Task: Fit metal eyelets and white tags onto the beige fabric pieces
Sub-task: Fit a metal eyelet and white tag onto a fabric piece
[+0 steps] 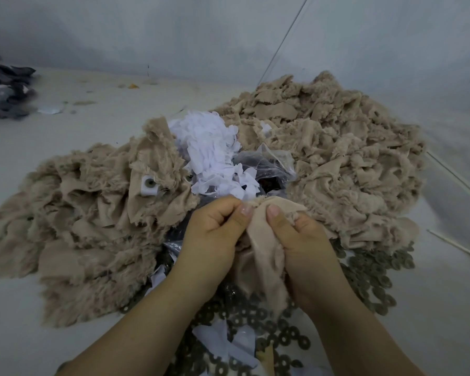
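Beige fabric piece held at near centre, its upper edge pinched between both thumbs and curled fingers: the left hand grips the left side of the edge, the right hand the right, thumbs nearly touching. No eyelet or tag shows on this piece; whether one is hidden in the fold cannot be told. It appears to be at the start of its fitting.

Left of the hands lies a heap of beige pieces; one finished piece on it bears a white tag with a metal eyelet through it, suggesting this is the done pile. A larger heap lies far right, no fittings visible, probably still awaiting work. Between the heaps sit loose white tags and a clear plastic bag. Metal eyelets lie scattered near the wrists. All rests on a pale counter. Much of the task seems to remain.
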A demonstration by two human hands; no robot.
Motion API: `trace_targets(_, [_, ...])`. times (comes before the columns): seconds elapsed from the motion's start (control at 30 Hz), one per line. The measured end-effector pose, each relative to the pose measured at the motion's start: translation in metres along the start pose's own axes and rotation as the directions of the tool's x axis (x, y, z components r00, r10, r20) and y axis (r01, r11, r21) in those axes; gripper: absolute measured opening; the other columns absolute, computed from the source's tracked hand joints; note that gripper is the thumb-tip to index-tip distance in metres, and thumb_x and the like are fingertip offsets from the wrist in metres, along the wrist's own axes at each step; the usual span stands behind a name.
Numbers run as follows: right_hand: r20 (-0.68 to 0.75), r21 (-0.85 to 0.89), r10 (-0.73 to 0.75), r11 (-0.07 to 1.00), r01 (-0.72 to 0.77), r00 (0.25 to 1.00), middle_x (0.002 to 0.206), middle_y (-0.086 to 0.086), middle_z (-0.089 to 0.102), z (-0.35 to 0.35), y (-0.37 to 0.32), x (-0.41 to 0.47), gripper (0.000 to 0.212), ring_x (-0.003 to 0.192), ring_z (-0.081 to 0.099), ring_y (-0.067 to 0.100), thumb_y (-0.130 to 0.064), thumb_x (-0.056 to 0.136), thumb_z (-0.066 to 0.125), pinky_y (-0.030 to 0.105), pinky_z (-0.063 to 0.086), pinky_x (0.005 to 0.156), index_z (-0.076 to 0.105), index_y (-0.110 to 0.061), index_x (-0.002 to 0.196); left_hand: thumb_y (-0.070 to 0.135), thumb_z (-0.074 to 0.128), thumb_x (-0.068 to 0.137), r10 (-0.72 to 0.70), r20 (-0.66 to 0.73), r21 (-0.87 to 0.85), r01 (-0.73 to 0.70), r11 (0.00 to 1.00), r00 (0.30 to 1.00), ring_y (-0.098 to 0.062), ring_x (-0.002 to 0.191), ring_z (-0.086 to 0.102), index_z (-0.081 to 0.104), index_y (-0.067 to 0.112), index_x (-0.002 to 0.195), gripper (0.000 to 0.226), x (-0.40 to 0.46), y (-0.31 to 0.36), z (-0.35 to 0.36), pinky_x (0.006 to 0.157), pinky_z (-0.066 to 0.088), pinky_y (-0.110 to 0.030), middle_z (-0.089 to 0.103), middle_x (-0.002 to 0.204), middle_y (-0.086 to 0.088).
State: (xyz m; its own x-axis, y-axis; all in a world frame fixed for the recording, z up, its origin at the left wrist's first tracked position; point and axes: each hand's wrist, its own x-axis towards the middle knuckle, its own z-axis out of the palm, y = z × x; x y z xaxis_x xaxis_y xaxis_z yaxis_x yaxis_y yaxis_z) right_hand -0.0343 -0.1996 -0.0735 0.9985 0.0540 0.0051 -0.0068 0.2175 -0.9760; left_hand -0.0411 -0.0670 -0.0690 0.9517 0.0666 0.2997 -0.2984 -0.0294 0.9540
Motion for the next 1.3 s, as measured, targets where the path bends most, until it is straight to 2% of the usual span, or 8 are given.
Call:
trace_targets(0.17, [0.073, 0.108, 0.021, 0.994, -0.029, 0.997, 0.084, 0.013, 0.076, -0.003, -0.004, 0.0, 0.03, 0.073, 0.073, 0.021, -0.032, 0.092, 0.059, 0.023, 0.057, 0.06, 0.081, -0.017, 0.079, 0.014, 0.053, 0.099, -0.1, 0.018, -0.183, 0.101, 0.978, 0.995, -0.022, 0.058, 0.047, 0.052, -0.01, 0.07, 0.038, 0.001, -0.003, 0.001, 0.058, 0.044, -0.027, 0.052, 0.06, -0.022])
trace_targets(0.33, [0.183, 0.15, 0.043, 0.986, -0.071, 0.982, 0.101, 0.021, 0.074, -0.001, -0.001, -0.003, 0.03, 0.09, 0.073, 0.03, -0.03, 0.086, 0.07, 0.032, 0.06, 0.074, 0.074, -0.005, 0.103, 0.024, 0.057, 0.095, -0.014, -0.015, -0.072, 0.013, 0.997, 1.0, -0.018, 0.054, 0.046, 0.055, -0.008, 0.068, 0.041, 0.003, 0.001, 0.0, 0.048, 0.043, -0.033, 0.053, 0.055, -0.018])
trace_targets(0.63, [0.067, 0.326, 0.217, 0.918, -0.227, 0.974, 0.106, 0.02, 0.074, 0.005, -0.005, -0.005, 0.028, 0.097, 0.073, 0.032, -0.025, 0.093, 0.059, 0.041, 0.059, 0.085, 0.075, -0.004, 0.101, 0.045, 0.053, 0.095, -0.014, -0.024, -0.052, 0.012, 0.999, 1.0, -0.024, 0.05, 0.044, 0.055, -0.002, 0.071, 0.053, -0.002, -0.004, 0.002, 0.041, 0.037, -0.047, 0.051, 0.056, -0.024])
trace_targets(0.73, [0.122, 0.333, 0.248, 0.902, -0.275, 0.961, 0.111, 0.026, 0.07, 0.003, -0.008, -0.007, 0.035, 0.104, 0.069, 0.038, -0.024, 0.096, 0.057, 0.046, 0.056, 0.094, 0.067, 0.004, 0.115, 0.047, 0.051, 0.092, 0.008, -0.019, -0.037, -0.009, 0.999, 1.0, -0.022, 0.041, 0.038, 0.051, 0.006, 0.064, 0.05, 0.0, -0.004, 0.001, 0.034, 0.029, -0.04, 0.047, 0.045, -0.006])
trace_targets(0.9, [0.207, 0.301, 0.218, 0.913, -0.274, 0.954, 0.109, 0.026, 0.071, 0.002, -0.011, -0.007, 0.035, 0.1, 0.071, 0.036, -0.025, 0.088, 0.064, 0.038, 0.06, 0.082, 0.072, 0.001, 0.109, 0.034, 0.051, 0.099, 0.129, -0.009, 0.017, -0.129, 0.992, 0.992, -0.006, 0.039, 0.041, 0.051, -0.009, 0.069, 0.053, 0.001, -0.004, -0.002, 0.042, 0.037, -0.017, 0.047, 0.044, 0.001])
trace_targets(1.07, [0.223, 0.419, 0.291, 0.833, -0.361, 0.93, 0.117, 0.029, 0.067, 0.002, -0.018, -0.005, 0.071, 0.107, 0.068, 0.035, -0.051, 0.078, 0.064, 0.042, 0.058, 0.086, 0.065, 0.008, 0.117, 0.025, 0.051, 0.098, 0.315, 0.197, 0.236, -0.356, 0.904, 0.929, -0.005, 0.057, 0.051, 0.051, 0.017, 0.058, 0.041, 0.002, -0.002, -0.009, 0.062, 0.039, -0.016, 0.051, 0.056, 0.011])
trace_targets(1.17, [0.138, 0.374, 0.321, 0.859, -0.349, 0.937, 0.119, 0.037, 0.061, -0.001, -0.017, -0.001, 0.064, 0.1, 0.065, 0.038, -0.031, 0.073, 0.069, 0.048, 0.055, 0.088, 0.06, 0.014, 0.119, 0.024, 0.053, 0.095, 0.367, 0.284, 0.332, -0.45, 0.829, 0.886, -0.009, 0.064, 0.049, 0.052, 0.013, 0.059, 0.038, 0.0, -0.003, -0.009, 0.066, 0.039, -0.022, 0.048, 0.06, 0.012])
trace_targets(1.3, [0.109, 0.356, 0.253, 0.893, -0.275, 0.961, 0.101, 0.034, 0.067, -0.003, -0.015, 0.0, 0.05, 0.088, 0.067, 0.038, -0.014, 0.073, 0.067, 0.044, 0.058, 0.08, 0.06, 0.017, 0.111, 0.036, 0.056, 0.087, 0.276, 0.147, 0.262, -0.306, 0.915, 0.95, -0.016, 0.055, 0.053, 0.058, 0.009, 0.06, 0.037, -0.005, -0.001, -0.007, 0.053, 0.045, -0.034, 0.054, 0.056, 0.003])
